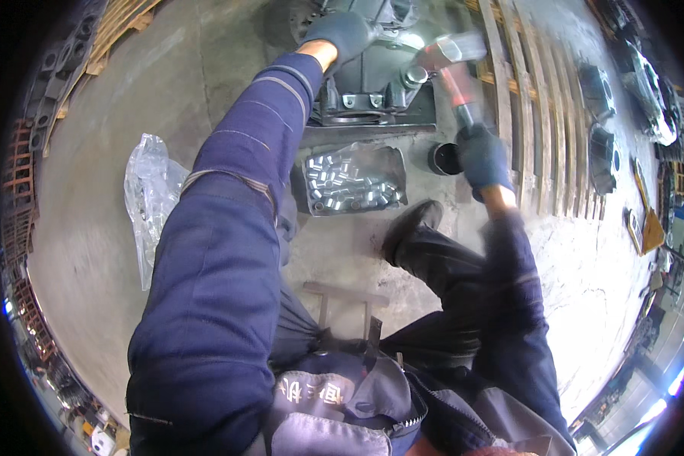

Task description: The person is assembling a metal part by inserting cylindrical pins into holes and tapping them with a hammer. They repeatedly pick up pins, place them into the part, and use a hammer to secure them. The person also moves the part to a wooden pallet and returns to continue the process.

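Note:
In my right hand, gloved in dark grey-blue, is the handle of a hammer. Its head is smeared by motion and sits beside the right edge of a grey metal casting. My left hand, in a matching glove, lies on the far part of that casting; its fingers are mostly hidden. A round silvery plug or bushing shows at the casting's right side, close to the hammer. Nearer me, a plastic-lined box holds several small shiny metal sleeves.
A dark round cup stands right of the box. Wooden pallet slats lie at the right, with more castings beyond. A clear plastic bag is on the floor at left. A low metal frame stool stands between my legs.

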Available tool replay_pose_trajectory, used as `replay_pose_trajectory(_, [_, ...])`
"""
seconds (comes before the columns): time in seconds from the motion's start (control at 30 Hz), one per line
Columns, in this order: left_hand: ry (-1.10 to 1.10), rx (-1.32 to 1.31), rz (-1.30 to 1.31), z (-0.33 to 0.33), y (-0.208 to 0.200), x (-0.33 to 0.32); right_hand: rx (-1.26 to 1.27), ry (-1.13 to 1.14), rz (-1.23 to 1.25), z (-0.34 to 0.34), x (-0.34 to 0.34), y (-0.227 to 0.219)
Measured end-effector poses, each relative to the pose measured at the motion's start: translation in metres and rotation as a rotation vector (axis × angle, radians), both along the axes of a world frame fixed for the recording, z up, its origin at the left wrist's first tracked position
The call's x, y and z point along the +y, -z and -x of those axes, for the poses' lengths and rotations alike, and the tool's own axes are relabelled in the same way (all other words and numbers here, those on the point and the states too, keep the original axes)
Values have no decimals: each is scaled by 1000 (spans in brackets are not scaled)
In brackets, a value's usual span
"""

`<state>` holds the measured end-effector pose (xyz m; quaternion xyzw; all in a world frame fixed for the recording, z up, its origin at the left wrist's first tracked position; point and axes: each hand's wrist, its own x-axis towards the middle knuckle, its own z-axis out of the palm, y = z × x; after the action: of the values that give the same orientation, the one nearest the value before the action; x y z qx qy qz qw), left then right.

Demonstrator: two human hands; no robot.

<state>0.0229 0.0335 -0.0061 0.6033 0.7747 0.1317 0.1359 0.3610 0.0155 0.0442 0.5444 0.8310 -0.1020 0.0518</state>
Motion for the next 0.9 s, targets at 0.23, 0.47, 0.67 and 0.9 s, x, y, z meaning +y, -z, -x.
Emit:
replay_pose_trajectory(0.23, [7, 63, -76, -14, 7, -3, 273, -369, -400, -53, 81, -67])
replay_pose_trajectory(0.47, [-13, 6, -49, -4, 19, 4, 816, -70, -630, 5, 20, -72])
replay_pose_trajectory(0.67, [-37, 29, -81, -5, 27, 11, 65, -207, -193, -45, 38, 11])
replay_pose_trajectory(0.9, [32, -6, -8, -7, 11, 4, 960, -222, -333, -37, 71, -147])
